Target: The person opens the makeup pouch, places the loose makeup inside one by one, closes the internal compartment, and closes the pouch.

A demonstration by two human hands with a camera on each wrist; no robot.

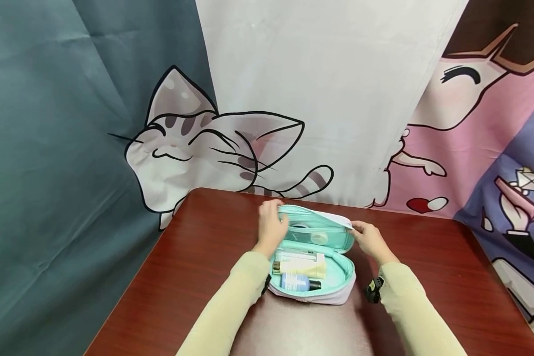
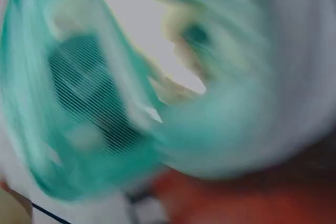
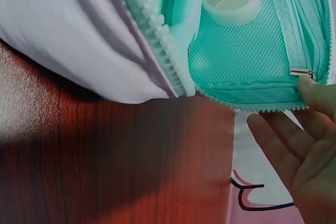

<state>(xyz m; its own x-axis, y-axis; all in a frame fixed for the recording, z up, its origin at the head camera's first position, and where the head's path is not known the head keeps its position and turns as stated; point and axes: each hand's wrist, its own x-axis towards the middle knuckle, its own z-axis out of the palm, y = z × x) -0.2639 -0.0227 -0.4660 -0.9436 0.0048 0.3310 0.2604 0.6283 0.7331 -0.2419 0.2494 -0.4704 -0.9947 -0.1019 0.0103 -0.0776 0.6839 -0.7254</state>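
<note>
Brown table [image 1: 204,247], pouch [image 1: 338,275] between hands [image 1: 272,228] [image 1: 374,242]

the lower compartment [image 1: 339,274] was reachable from above; the raised lid [image 1: 345,241] barred its rear, with left hand [image 1: 272,228] and right hand [image 1: 374,241] obstructing the lid's ends.

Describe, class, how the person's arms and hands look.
Both arms wear long, plain, pale yellow sleeves. The left hand and right hand are ungloved. A boxy black wrist camera sits at the right wrist; a black piece shows by the left.
</note>
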